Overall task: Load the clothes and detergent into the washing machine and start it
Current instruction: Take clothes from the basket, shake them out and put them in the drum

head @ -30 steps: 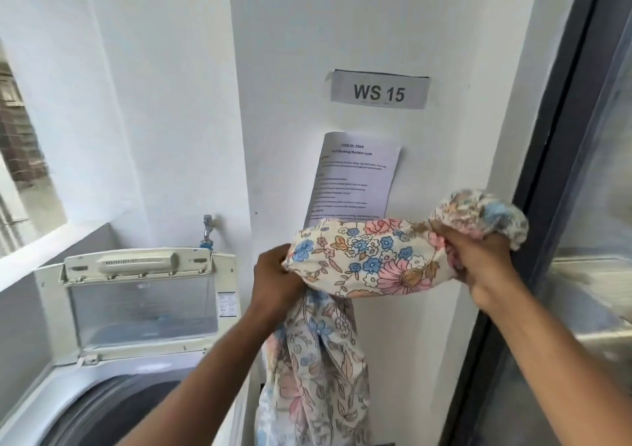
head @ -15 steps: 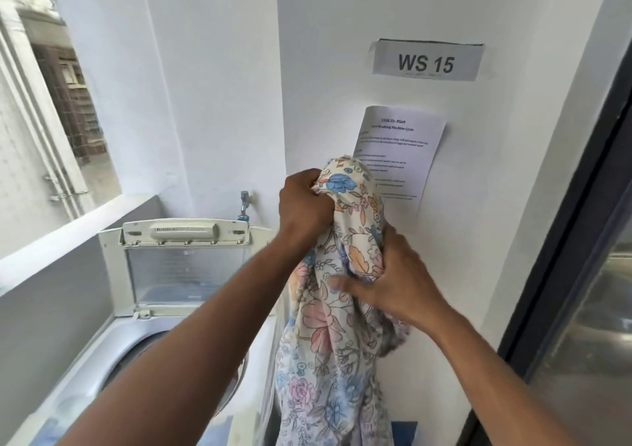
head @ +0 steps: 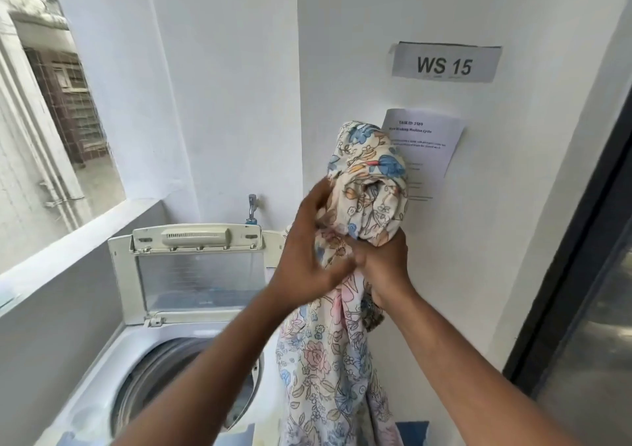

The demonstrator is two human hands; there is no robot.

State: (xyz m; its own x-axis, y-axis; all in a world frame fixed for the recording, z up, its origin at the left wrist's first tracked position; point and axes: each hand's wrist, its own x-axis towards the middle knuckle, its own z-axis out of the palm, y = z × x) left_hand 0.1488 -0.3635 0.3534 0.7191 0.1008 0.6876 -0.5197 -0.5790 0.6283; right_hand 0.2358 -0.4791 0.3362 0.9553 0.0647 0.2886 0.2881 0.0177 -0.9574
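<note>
A floral cloth (head: 367,178) is bunched at chest height in front of the white wall, and its long tail (head: 325,377) hangs down beside the washing machine. My right hand (head: 384,264) grips the bunch from below. My left hand (head: 307,250) lies against the cloth's left side with fingers spread, slightly blurred. The white top-loading washing machine (head: 102,394) stands at lower left with its lid (head: 195,267) raised upright. Its drum opening (head: 171,380) is partly hidden by my left forearm. No detergent is in view.
A tap (head: 252,206) sticks out of the wall behind the machine. A "WS 15" sign (head: 444,64) and a printed sheet (head: 431,141) hang on the wall. A window ledge (head: 68,240) runs along the left, a dark-framed glass door (head: 581,274) along the right. Something blue (head: 413,433) sits at the floor.
The cloth was stretched between both hands, then gathered into a bunch. My left hand has let go of the top and slid down its left side; my right hand has moved under the bunch.
</note>
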